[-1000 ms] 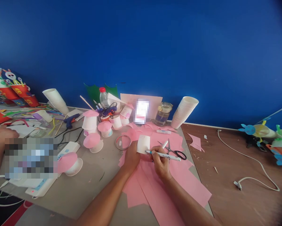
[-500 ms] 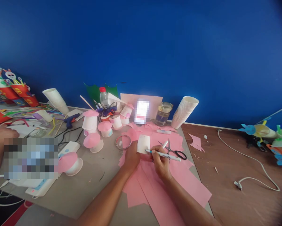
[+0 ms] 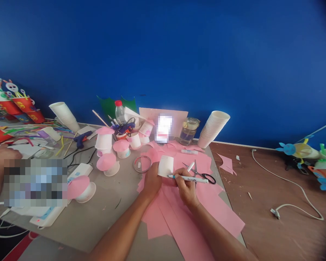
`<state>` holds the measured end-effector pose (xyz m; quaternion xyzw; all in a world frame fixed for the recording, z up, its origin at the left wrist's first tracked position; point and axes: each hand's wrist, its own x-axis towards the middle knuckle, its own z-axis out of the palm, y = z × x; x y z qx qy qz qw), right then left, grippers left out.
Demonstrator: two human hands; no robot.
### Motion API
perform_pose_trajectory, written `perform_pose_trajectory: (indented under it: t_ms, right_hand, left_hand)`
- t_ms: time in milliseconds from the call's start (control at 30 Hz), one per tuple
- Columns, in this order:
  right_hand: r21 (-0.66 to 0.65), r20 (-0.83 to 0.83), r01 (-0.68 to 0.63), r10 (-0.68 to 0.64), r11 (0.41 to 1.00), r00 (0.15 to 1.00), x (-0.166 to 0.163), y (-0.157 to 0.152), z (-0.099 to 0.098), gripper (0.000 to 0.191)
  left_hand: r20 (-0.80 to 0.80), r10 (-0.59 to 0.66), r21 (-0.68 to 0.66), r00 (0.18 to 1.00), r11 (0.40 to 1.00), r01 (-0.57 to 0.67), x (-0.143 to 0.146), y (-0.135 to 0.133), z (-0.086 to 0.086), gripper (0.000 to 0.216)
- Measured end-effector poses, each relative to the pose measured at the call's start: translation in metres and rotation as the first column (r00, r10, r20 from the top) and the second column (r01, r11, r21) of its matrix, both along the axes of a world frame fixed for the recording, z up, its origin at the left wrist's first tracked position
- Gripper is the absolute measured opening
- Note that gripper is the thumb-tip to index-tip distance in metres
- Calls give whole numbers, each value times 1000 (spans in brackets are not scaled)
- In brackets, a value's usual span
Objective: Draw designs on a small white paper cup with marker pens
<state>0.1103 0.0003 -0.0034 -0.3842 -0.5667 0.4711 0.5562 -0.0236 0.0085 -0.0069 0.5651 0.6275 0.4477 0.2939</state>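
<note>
My left hand point(image 3: 153, 181) is closed on a white paper cup point(image 3: 166, 166), gripping it by its left side. In my right hand point(image 3: 186, 188) is an acrylic marker point(image 3: 191, 179), its tip at the cup's lower right edge. The marker's white cap point(image 3: 190, 166) seems to stick up between the fingers of that hand. Beneath both hands lie overlapping pink paper sheets point(image 3: 179, 217). Black-handled scissors point(image 3: 206, 177) rest on the paper just right of my right hand. A roll of tape point(image 3: 142, 165) is to the left of the cup.
Several cups with pink paper tops point(image 3: 106, 161) stand at left. Behind are a blurred lit phone point(image 3: 163, 128), a glass jar point(image 3: 189, 131) and a stack of white cups point(image 3: 214, 128). A co-worker's hand point(image 3: 5, 159), glue gun point(image 3: 83, 139) and power strip point(image 3: 79, 174) are farther left.
The marker has shifted very slightly left, its tip staying by the cup's lower edge. Both hands keep their hold, and the rest looks the same.
</note>
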Motion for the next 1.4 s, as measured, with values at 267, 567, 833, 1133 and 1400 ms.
perform_pose_trajectory:
  t_ms: [267, 567, 833, 1133, 1400]
  right_hand:
    - [-16, 8, -2, 2, 1000, 1000, 1, 2, -2, 15]
    - [-39, -15, 47, -47, 998, 999, -1, 3, -1, 15]
    - [-3, 7, 103, -103, 995, 995, -1, 5, -3, 17]
    - [-23, -13, 94, -95, 995, 995, 1, 7, -3, 16]
    - [-80, -50, 34, -38, 996, 998, -2, 2, 3, 16]
  left_hand:
    - [-20, -1, 2, 1000, 1000, 1, 1, -1, 2, 13]
    - [11, 7, -6, 1000, 1000, -7, -1, 2, -8, 20]
    - [-3, 10, -18, 1000, 1000, -10, -1, 1, -5, 24]
    - [-10, 6, -28, 1000, 1000, -7, -1, 1, -5, 25]
    - [-14, 14, 9, 1000, 1000, -14, -1, 0, -6, 17]
